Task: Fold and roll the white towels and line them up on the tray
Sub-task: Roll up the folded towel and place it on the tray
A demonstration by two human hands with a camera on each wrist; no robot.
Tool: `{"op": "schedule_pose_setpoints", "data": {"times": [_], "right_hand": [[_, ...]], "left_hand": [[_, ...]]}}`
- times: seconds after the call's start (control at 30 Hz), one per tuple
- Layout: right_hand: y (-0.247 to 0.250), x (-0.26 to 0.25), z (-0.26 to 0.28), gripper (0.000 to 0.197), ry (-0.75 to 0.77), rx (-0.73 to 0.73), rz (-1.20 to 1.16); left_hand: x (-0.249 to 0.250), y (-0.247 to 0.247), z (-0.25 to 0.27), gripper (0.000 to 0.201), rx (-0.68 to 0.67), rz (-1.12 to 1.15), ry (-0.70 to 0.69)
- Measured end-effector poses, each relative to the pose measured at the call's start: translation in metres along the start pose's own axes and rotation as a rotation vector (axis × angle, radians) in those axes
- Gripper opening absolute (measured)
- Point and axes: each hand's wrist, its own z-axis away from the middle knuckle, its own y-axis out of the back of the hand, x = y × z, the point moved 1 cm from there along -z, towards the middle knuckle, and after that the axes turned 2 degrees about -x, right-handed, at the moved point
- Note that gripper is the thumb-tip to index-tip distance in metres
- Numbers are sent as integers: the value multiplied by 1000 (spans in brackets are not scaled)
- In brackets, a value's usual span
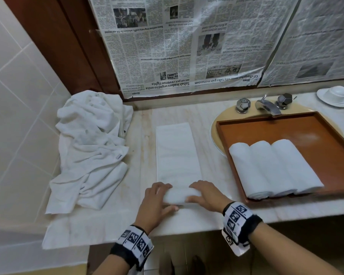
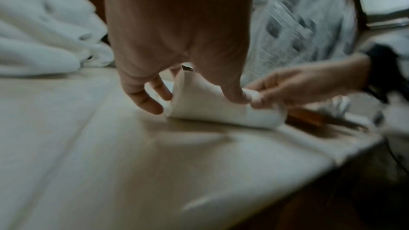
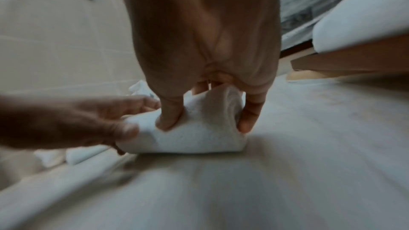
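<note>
A white towel (image 1: 177, 151) folded into a long strip lies on the counter, and its near end is rolled into a short roll (image 1: 180, 195). My left hand (image 1: 167, 196) grips the roll's left end, fingers over the top and thumb on the near side. The right hand (image 1: 194, 192) grips the right end the same way. The left wrist view shows my left hand (image 2: 192, 97) curled round the roll (image 2: 221, 111); the right wrist view shows my right hand (image 3: 208, 120) pinching the roll (image 3: 188, 141). Three rolled towels (image 1: 274, 167) lie side by side on the brown tray (image 1: 286, 128).
A heap of unfolded white towels (image 1: 91, 139) covers the counter's left end against the tiled wall. The tray sits over the sink, below the tap (image 1: 266, 105). A white cup and saucer (image 1: 335, 95) stand at the far right. Newspaper (image 1: 187, 42) covers the wall behind.
</note>
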Motion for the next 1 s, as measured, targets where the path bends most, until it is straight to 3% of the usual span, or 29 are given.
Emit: {"op": "schedule_pose_setpoints", "data": {"times": [0.1, 0.23, 0.33, 0.47, 0.6, 0.73, 0.8, 0.9, 1.0], "right_hand": [[7, 0, 2, 44, -18, -60, -84], [-11, 0, 12, 53, 73, 145, 421], [-27, 3, 16, 61, 128, 189, 523], [-12, 3, -2, 58, 90, 33, 399], [16, -7, -21, 56, -19, -227, 211], [23, -7, -19, 49, -41, -323, 67], [19, -3, -12, 54, -38, -204, 60], [1, 0, 2, 62, 68, 124, 295], [-19, 2, 6, 66, 203, 200, 514]], "left_hand": [[-4, 4, -4, 73, -32, 29, 38], [-3, 18, -19, 54, -114, 185, 119], [8, 24, -22, 55, -149, 225, 149], [12, 20, -17, 64, -141, 103, 192], [12, 11, -6, 74, -45, -110, 90], [8, 11, -6, 67, -56, -18, 103], [3, 16, -11, 69, -119, 94, 158], [1, 26, -20, 70, -174, 191, 174], [-2, 24, -26, 68, -177, 199, 186]]}}
